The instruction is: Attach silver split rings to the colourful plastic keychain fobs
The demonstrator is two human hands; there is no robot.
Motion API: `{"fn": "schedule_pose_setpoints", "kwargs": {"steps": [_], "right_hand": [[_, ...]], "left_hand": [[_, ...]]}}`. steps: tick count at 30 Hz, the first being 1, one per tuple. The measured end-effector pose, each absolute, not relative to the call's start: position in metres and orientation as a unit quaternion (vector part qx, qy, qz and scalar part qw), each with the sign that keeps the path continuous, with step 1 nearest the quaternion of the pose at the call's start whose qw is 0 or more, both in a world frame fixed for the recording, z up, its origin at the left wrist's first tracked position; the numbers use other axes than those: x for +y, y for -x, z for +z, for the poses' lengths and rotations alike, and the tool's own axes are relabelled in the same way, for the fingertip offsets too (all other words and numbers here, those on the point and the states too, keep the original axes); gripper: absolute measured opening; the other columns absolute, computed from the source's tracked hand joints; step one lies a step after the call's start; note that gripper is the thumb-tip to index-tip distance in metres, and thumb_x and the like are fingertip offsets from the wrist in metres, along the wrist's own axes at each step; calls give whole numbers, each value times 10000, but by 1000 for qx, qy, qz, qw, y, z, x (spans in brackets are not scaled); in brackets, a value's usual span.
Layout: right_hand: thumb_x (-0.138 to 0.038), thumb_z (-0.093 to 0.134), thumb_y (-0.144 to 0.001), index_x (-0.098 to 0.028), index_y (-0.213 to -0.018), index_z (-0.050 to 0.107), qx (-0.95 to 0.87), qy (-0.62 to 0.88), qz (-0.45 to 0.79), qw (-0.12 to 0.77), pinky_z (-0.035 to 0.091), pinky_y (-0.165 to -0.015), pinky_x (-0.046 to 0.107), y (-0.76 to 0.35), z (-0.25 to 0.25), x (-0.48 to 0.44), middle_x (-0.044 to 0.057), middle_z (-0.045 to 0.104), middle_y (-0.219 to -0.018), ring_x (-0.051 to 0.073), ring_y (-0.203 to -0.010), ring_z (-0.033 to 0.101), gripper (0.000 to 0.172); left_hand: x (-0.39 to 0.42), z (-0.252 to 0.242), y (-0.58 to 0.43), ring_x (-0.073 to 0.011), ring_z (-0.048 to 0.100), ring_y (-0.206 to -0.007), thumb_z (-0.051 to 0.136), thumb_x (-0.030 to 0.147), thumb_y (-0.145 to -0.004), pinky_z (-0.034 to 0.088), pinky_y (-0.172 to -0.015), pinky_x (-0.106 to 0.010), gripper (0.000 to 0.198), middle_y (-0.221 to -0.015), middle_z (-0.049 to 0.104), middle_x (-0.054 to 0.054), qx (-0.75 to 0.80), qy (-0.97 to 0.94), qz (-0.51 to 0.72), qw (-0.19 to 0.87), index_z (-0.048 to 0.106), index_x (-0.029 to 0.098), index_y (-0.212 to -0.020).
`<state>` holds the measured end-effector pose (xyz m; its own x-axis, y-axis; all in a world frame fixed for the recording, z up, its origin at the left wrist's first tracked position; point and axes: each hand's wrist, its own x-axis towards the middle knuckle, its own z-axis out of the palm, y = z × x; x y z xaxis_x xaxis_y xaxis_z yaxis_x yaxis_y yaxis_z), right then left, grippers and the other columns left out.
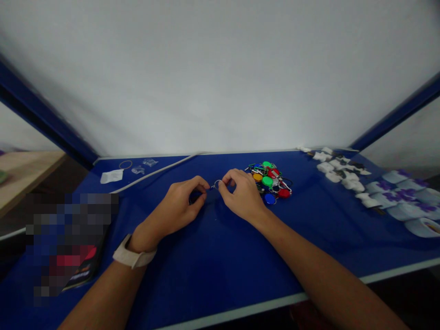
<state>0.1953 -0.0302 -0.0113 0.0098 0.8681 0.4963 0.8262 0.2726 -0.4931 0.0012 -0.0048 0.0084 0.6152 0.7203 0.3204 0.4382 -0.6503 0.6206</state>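
Left hand (pixel 178 206) and right hand (pixel 242 195) close together above a blue desk (pixel 220 243), fingers curled, both pinching. Right thumb and forefinger grip a small metal key ring (pixel 216 184), which sits in the gap between the hands. Left fingers pinch a dark key tag (pixel 195 197), partly hidden by them; its join to the ring is too small to make out. Pale watch band (pixel 134 254) on the left wrist.

Just beyond the right hand, touching distance or nearly, a heap of key tags (pixel 268 182) in green, red, blue, yellow and black, with metal clips tangled among them. Far side of the desk, left: white cable (pixel 154 174), white packet (pixel 112 176), thin ring of wire (pixel 125 164), clear plastic bits (pixel 138 170). Far right: row of small white pieces (pixel 338 169), then white rolls with purple print (pixel 402 197). Near left edge, a dark booklet (pixel 84 270), mostly blurred out
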Motion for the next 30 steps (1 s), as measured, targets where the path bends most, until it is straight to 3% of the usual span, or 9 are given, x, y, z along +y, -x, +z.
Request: {"fn": "schedule_pose_setpoints", "kwargs": {"steps": [7, 16, 25, 30], "right_hand": [[-223, 588, -875, -198, -731, 545, -720, 580, 42, 378, 336, -763, 340, -191, -11, -33, 6, 629, -763, 182, -761, 565, 152], [-220, 555, -905, -199, -773, 541, -735, 548, 39, 398, 359, -784, 354, -191, -12, -35, 11, 628, -776, 191, -783, 581, 135], [-333, 448, -1003, -225, -939, 499, -668, 508, 150, 523, 486, -808, 356, -192, -10, -32, 64, 704, -942, 197, -888, 674, 136], [-400, 441, -1008, -247, -913, 423, -598, 511, 206, 582, 519, -701, 308, -195, -9, -28, -6, 658, -742, 150, -691, 659, 181]], "left_hand": [[-4, 5, -1, -142, 666, -783, 562, 131, -885, 490, -709, -252, 190, -874, 703, 2, 345, -859, 291, 243, 611, 199, -1055], [-3, 3, -2, -161, 669, -875, 628, 170, -857, 535, -796, -291, 236, -1016, 705, -24, 346, -861, 289, 236, 601, 204, -1089], [-4, 3, 0, -166, 675, -859, 675, 222, -847, 562, -790, -312, 332, -1045, 686, -38, 350, -856, 295, 241, 567, 197, -1160], [-5, 3, -1, -168, 667, -869, 666, 227, -859, 558, -782, -314, 319, -1056, 684, -40, 353, -861, 289, 223, 568, 198, -1161]]}}
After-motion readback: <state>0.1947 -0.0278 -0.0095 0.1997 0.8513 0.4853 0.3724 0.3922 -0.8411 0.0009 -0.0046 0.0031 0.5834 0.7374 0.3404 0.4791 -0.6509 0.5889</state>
